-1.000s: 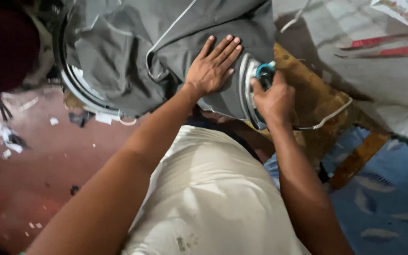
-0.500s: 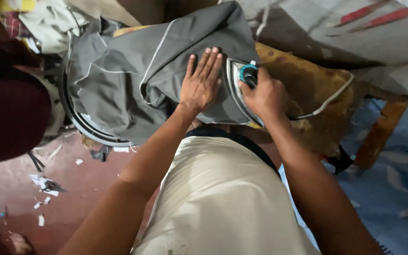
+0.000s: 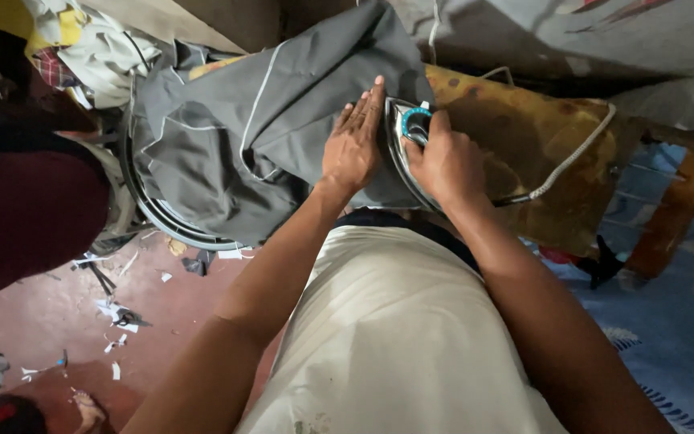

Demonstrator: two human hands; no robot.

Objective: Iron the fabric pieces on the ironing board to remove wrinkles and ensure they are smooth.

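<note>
My left hand (image 3: 353,145) lies flat and open, fingers together and stretched forward, palm down on the grey garment (image 3: 267,128). My right hand (image 3: 446,165) is closed around the handle of an electric iron (image 3: 406,137), knuckles up; the iron's metal edge and a teal dial show just ahead of my right fingers. The iron sits between my two hands, its near edge just beside my left thumb, resting on the right-hand margin of the grey garment. The garment is dark grey with thin pale piping lines; it spreads leftward and forward from my left hand and drapes over a round, dark-rimmed object (image 3: 162,221) to the left of my left wrist. Under and to the right of my right hand is a scorched, yellow-brown ironing pad (image 3: 540,137). A pale braided cord (image 3: 576,153) runs from beneath my right hand out to the right and curves forward along the pad's edge. Beyond the pad, further right of my right forearm, stands a wooden frame piece (image 3: 668,217) over blue patterned cloth (image 3: 684,321). Left of my left forearm, lower down, the reddish floor (image 3: 58,321) carries scattered scraps of fabric and paper. A dark maroon mass (image 3: 26,217) fills the far left; I cannot tell what it is.
</note>
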